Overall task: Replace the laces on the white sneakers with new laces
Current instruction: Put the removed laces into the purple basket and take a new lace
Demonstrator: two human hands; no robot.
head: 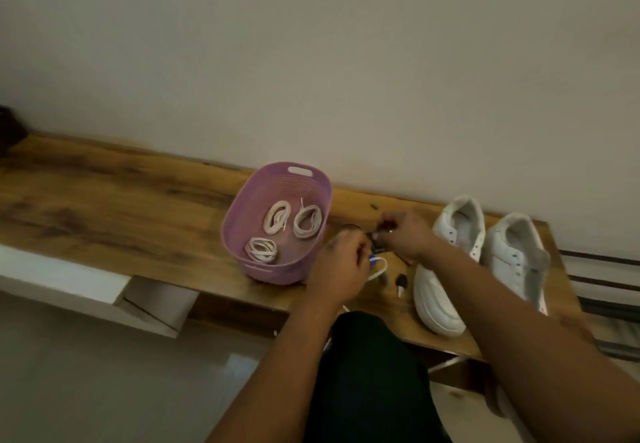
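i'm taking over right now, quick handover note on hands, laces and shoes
Left hand: fingers curled near a white cord on the bench; what it grips is too blurred to tell.
Right hand: pinching a small dark object, unclear what.
Three coiled laces lie in the purple basket.
Two white sneakers stand to its right, with empty eyelets.
Done: the sneakers look unlaced.
Left: thread new laces into both.

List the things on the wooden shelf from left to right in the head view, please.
Basket with three laces → left hand → right hand → first sneaker → second sneaker.
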